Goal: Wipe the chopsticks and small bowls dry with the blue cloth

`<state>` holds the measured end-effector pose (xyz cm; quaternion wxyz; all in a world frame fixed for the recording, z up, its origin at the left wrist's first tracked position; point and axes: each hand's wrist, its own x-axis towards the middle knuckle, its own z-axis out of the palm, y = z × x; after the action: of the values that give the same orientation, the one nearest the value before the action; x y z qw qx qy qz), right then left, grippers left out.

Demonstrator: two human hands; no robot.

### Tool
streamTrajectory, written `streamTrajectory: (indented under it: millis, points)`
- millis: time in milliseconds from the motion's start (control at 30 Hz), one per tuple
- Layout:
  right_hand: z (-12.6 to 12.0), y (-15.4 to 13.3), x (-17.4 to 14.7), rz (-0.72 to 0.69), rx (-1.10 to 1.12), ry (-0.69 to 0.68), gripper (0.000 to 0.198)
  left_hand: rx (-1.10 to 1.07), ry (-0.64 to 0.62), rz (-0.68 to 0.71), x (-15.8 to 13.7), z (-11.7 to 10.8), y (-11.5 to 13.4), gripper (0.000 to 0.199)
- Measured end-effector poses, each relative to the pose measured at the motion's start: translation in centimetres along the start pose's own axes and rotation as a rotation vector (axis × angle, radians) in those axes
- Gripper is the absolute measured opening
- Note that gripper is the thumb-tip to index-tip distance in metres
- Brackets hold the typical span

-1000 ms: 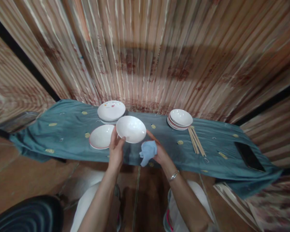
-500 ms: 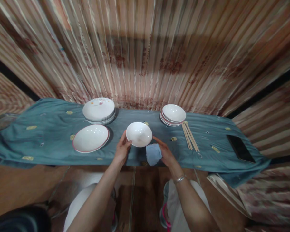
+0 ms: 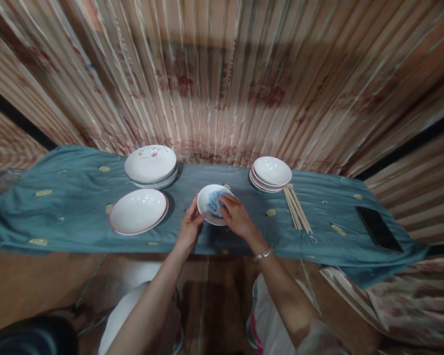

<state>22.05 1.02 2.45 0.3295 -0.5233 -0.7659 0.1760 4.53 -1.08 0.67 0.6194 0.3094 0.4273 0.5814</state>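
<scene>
A small white bowl is at the middle of the table, its inside facing up toward me. My left hand grips its left rim, thumb on the near edge and fingers around the outer side. Inside the bowl lies a light blue cloth, blurred by motion. My right hand reaches over the right rim and is closed on that cloth, pressing it against the inner surface. A silver bracelet circles the right wrist.
Left stand a white dish with a red rim and a stack of flowered plates. Stacked bowls and several wooden chopsticks lie to the right, with a black phone beyond. A green patterned cloth covers the table.
My right hand has moved from beside the bowl's right side over its rim, carrying the blue cloth into the bowl. My left hand keeps its hold on the bowl.
</scene>
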Motion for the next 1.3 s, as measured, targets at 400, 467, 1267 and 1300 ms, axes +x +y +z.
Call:
streamTrajectory:
  millis: [400, 467, 1267, 1300]
  points:
    - [-1.6, -0.7, 1.2, -0.053, -0.311, -0.372, 0.029, 0.021, -0.067, -0.061, 0.0, 0.8, -0.4, 0.093]
    - [-1.4, -0.2, 1.0, -0.04, -0.325, -0.379, 0.029, 0.028, -0.056, -0.096, 0.0, 1.1, -0.5, 0.091]
    - [1.1, -1.9, 1.0, -0.071, 0.185, -0.017, 0.05, 0.063, -0.006, -0.079, 1.2, 1.2, -1.6, 0.068]
    - [1.1, -1.8, 1.1, -0.069, 0.133, 0.003, 0.05, 0.081, -0.018, -0.075, 1.1, 1.1, -1.6, 0.068]
